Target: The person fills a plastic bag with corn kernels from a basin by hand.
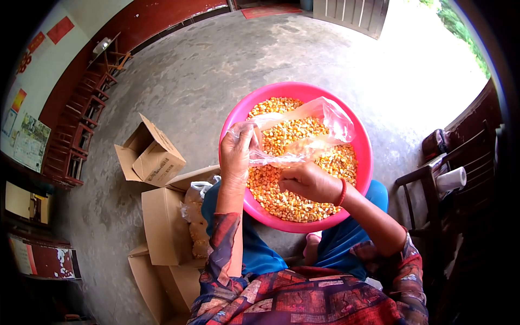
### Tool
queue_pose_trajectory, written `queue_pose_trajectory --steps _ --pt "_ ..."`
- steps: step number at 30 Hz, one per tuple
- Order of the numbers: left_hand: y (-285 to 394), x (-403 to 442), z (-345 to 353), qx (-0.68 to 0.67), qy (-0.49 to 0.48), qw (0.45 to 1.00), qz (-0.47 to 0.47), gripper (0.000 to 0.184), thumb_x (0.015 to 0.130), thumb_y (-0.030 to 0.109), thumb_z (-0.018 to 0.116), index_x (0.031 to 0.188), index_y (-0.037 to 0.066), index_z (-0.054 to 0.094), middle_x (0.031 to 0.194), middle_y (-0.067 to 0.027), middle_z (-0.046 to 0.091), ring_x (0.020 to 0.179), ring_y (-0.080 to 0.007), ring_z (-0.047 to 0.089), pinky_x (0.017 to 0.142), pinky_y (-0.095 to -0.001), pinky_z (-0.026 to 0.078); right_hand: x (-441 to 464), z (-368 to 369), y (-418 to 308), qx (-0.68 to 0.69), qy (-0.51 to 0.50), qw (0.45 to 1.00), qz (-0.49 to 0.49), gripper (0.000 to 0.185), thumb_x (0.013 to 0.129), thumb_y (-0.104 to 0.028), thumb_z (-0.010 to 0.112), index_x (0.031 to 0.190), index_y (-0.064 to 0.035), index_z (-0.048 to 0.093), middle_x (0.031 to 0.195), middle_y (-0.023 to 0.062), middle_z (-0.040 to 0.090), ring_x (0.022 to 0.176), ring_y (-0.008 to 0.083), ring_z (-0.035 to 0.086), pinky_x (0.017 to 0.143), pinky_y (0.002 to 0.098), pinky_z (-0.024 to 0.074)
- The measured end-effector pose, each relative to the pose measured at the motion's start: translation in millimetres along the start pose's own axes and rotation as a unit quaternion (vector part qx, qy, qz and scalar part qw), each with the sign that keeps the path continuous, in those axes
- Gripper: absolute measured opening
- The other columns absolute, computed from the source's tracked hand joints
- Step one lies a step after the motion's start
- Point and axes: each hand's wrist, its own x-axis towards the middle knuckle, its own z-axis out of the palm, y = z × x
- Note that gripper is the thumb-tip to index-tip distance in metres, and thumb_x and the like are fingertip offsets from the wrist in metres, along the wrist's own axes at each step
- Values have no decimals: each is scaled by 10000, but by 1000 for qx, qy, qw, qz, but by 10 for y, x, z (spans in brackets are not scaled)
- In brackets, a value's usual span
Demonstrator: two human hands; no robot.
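Observation:
A wide pink basin [365, 154] full of yellow-orange corn kernels [292, 208] rests at my knees. Over the kernels a clear plastic bag [337, 123] hangs spread, its upper part reaching toward the basin's far right side. My left hand [237, 149], at the basin's left rim, is closed on the bag's edge. My right hand [310, 181] is curled above the kernels, just below the bag, with a red band on the wrist; its fingertips are hidden, so what they hold, if anything, does not show.
Open cardboard boxes [162, 225] stand at my left, one holding a filled plastic bag [198, 233]. Another open box [151, 157] lies farther out. Wooden chairs [81, 138] line the left wall. A dark chair with a white paper roll [450, 179] stands at the right.

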Motion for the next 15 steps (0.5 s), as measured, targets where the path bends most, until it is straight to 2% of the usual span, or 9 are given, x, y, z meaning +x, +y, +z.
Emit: queue_pose_trajectory --steps 1,2,4,6,8,10,11,12,15 --pt "-5 0 -3 0 0 1000 0 95 893 101 551 890 15 593 639 16 494 578 -65 456 519 -199 369 72 -53 -97 71 16 997 -16 195 866 -164 532 794 6 596 667 158 589 638 287 602 586 371 463" --pt "-8 0 -6 1 7 1000 -6 99 891 104 556 898 15 597 647 20 500 583 -59 455 526 -197 369 149 -119 -175 97 13 995 -10 202 873 -177 534 851 3 623 687 157 598 631 267 598 605 351 467" --pt "-29 8 -16 2 14 1000 -11 103 890 108 561 907 15 602 654 23 506 589 -54 454 532 -194 369 319 -253 -247 107 14 994 -11 188 862 -161 531 858 -5 635 708 162 609 642 268 602 616 347 469" --pt "-68 21 -35 2 28 1000 -11 112 885 112 573 919 12 611 672 27 518 602 -45 455 546 -186 371 496 -350 -199 16 56 998 -32 166 838 -141 532 819 -14 636 710 166 614 636 275 597 614 357 467" --pt "-64 23 -28 -5 27 1000 -10 110 884 108 575 921 12 614 677 26 523 606 -45 457 549 -184 372 656 -369 57 -77 111 990 -46 176 815 -139 515 754 -17 626 702 174 613 623 321 589 607 400 468" --pt "-63 7 -35 -12 27 1000 -11 108 883 104 577 922 11 617 682 26 527 611 -45 460 552 -181 373 715 -463 177 -245 45 968 36 214 825 -156 485 778 -10 636 701 181 611 625 333 597 607 408 474" --pt "-65 10 -38 -15 18 1000 0 106 882 102 578 923 12 617 682 24 528 613 -45 461 554 -181 374 695 -436 298 -277 60 956 74 252 826 -177 470 762 -3 640 706 189 613 629 342 603 619 425 475" --pt "-69 14 -36 -17 9 1000 10 104 881 100 579 924 13 617 682 23 530 615 -45 462 555 -181 374 646 -449 360 -278 59 956 74 252 826 -177 470 762 -3 640 706 189 613 629 342 603 619 425 475" --pt "-24 7 0 -31 4 999 14 95 888 92 565 926 15 608 662 15 524 571 -51 457 516 -185 366 447 -487 454 -289 -98 945 118 260 822 -196 475 712 -12 622 695 185 603 652 345 588 653 439 459"
